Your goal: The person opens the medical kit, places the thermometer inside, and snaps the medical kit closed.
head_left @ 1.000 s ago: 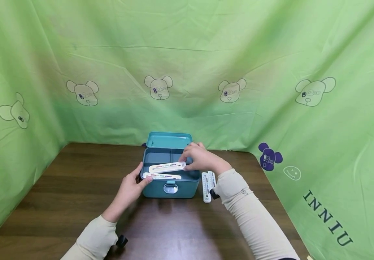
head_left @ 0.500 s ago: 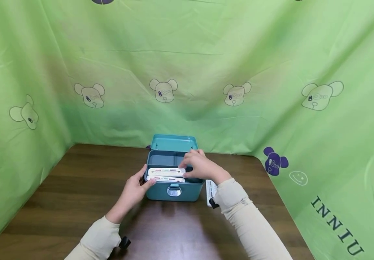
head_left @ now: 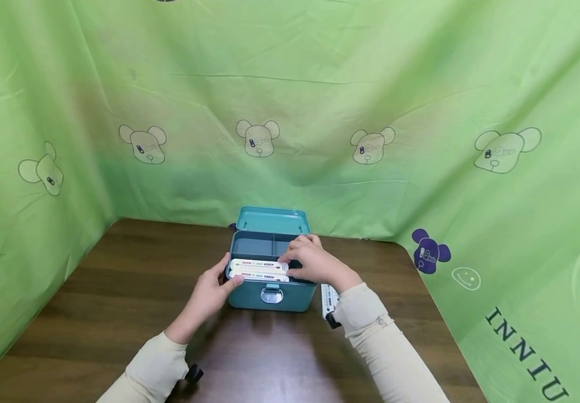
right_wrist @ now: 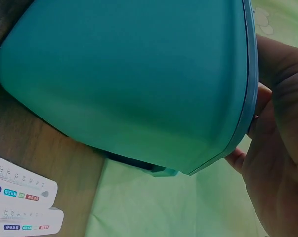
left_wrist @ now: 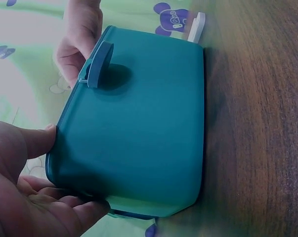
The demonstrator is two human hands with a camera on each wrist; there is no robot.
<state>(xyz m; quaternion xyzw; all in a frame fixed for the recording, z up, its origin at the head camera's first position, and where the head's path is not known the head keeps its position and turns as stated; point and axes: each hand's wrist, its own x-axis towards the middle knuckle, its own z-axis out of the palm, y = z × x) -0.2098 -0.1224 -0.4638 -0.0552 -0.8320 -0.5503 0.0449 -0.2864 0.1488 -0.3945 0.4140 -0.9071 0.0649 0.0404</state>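
Observation:
A teal lidded box (head_left: 290,296) stands on the table, its lid (head_left: 272,221) tipped back. My left hand (head_left: 209,291) grips its left front corner, thumb at the rim and fingers along the side, as the left wrist view also shows. Inside the front compartment lie white thermometers with printed scales. My right hand (head_left: 315,264) reaches over the right rim and pinches the right end of the rear thermometer (head_left: 255,265). A front thermometer (head_left: 257,276) lies beside it, close to my left thumb. In the right wrist view the box wall hides the fingertips.
On the table to the right of the box lie two more thermometers, an upper one (right_wrist: 20,185) and a lower one (right_wrist: 25,223), partly under my right sleeve in the head view. A divider (head_left: 274,244) splits the box's rear part. Green cloth (head_left: 194,184) hangs behind the table.
My right hand has lowered the rear thermometer from a tilt to lie nearly level alongside the front one. My left hand keeps its grip on the box. The head view has shifted slightly.

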